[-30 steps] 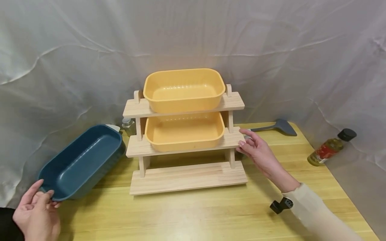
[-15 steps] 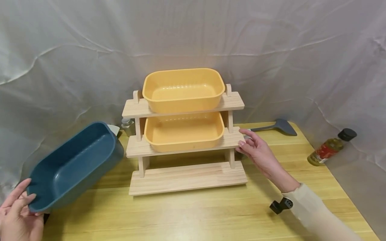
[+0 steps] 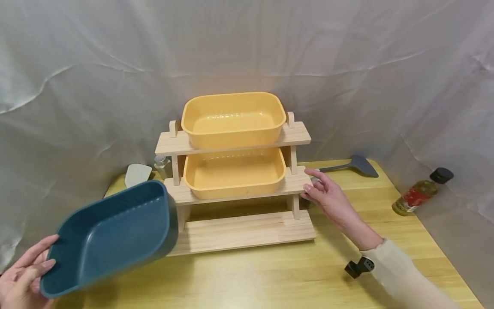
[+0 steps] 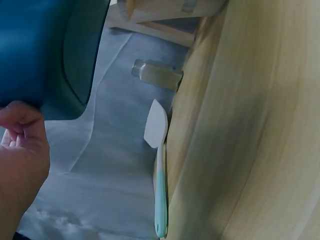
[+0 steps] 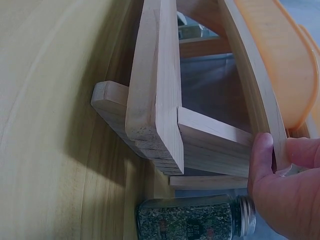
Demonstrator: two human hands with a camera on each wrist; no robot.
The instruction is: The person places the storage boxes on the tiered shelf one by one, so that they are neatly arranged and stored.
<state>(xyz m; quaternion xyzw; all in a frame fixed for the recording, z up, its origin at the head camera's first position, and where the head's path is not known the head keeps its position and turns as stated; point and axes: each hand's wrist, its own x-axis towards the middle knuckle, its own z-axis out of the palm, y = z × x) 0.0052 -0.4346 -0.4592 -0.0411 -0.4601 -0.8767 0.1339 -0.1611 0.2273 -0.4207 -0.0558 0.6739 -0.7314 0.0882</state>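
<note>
My left hand [image 3: 27, 277] grips the left end of a deep blue plastic bin [image 3: 123, 238], thumb inside the wall. The bin is off the table and tilted, and its right end covers the left end of the lowest shelf in the head view. A three-tier wooden shelf rack [image 3: 247, 231] stands in the middle. One yellow bin [image 3: 235, 139] sits on its top tier and another yellow bin [image 3: 235, 192] on the middle tier; the bottom tier is bare. With thumb and fingers my right hand [image 3: 332, 201] pinches the right end of the middle board [image 5: 257, 85].
Behind the blue bin lie a spatula [image 4: 157, 125] with a mint handle and a small glass jar [image 3: 164, 167]. A dark turner [image 3: 362, 166] and a black-capped bottle [image 3: 418, 195] are to the right. A herb jar [image 5: 185, 220] stands by the rack. Grey sheeting [image 3: 247, 43] surrounds the table.
The blue bin swung left and up, then came right and nearer, toward the rack's lower left, uncovering the spatula's white head. My right hand keeps its hold on the middle board.
</note>
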